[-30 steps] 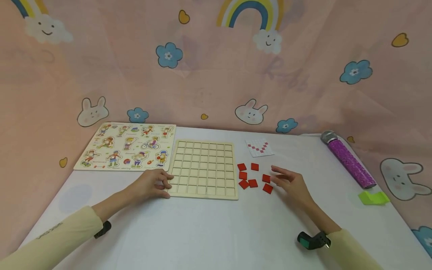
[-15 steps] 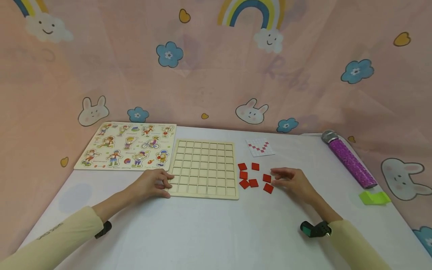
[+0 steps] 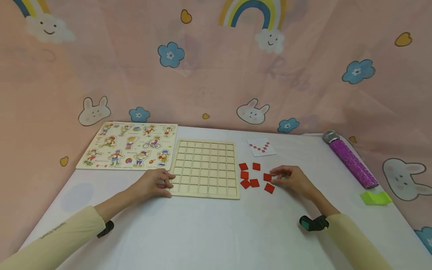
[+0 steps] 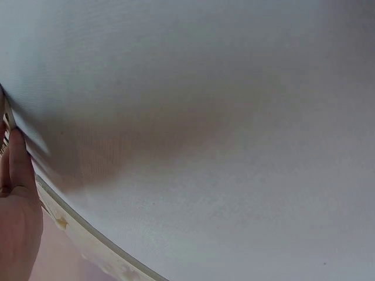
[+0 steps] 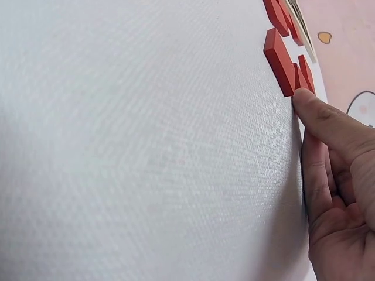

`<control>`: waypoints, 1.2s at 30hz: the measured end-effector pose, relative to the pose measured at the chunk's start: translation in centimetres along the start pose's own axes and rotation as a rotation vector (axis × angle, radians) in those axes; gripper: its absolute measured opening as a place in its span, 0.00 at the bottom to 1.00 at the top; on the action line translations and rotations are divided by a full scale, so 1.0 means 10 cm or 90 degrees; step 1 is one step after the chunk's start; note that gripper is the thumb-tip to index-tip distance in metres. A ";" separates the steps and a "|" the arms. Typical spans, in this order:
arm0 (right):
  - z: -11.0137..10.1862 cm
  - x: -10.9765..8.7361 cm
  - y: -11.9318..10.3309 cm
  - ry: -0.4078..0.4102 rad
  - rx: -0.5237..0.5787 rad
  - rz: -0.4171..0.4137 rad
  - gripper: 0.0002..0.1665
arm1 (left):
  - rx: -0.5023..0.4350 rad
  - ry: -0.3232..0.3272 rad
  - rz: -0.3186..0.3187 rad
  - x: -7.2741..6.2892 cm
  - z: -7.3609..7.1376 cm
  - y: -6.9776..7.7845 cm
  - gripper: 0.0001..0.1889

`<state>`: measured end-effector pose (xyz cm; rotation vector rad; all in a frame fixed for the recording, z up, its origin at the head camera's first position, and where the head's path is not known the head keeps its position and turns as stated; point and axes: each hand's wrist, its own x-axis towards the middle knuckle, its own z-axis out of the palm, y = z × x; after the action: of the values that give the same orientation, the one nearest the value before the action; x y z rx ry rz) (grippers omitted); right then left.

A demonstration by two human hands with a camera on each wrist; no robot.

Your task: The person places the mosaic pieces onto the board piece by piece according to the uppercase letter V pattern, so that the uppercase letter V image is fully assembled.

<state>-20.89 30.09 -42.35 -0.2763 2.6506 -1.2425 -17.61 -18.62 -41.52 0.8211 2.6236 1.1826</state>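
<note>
Pale wooden grid board (image 3: 204,168) near the white table's (image 3: 202,236) back edge is gripped by your left hand (image 3: 151,183), while your right hand (image 3: 293,180) touches a red square tile (image 3: 267,177), grasp unclear.

The tiles (image 3: 244,175) are plain red, the gridded board (image 3: 204,169) pale cream.

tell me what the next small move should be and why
Probably have the right hand pinch and lift the red tile nearest it: the left hand touches the left edge of the grid board, no tile sits on the board yet, and the small card shows a red V on a grid.
</note>
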 end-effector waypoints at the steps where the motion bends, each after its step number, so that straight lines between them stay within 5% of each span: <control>1: 0.00 0.00 0.01 0.000 -0.002 0.000 0.22 | -0.002 0.000 -0.002 0.00 0.00 0.00 0.11; 17: -0.02 -0.03 0.01 0.017 0.011 -0.002 0.23 | -0.027 -0.003 -0.008 0.00 0.00 0.02 0.11; 24: -0.07 -0.03 0.01 -0.013 0.035 0.032 0.24 | -0.028 -0.004 -0.016 -0.01 0.00 0.04 0.12; 36: -0.05 0.00 0.01 -0.029 0.010 0.005 0.23 | -0.042 -0.004 -0.041 -0.01 0.00 0.06 0.14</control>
<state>-21.07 30.55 -42.10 -0.2882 2.6000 -1.2404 -17.32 -18.35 -41.10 0.7226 2.5704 1.2405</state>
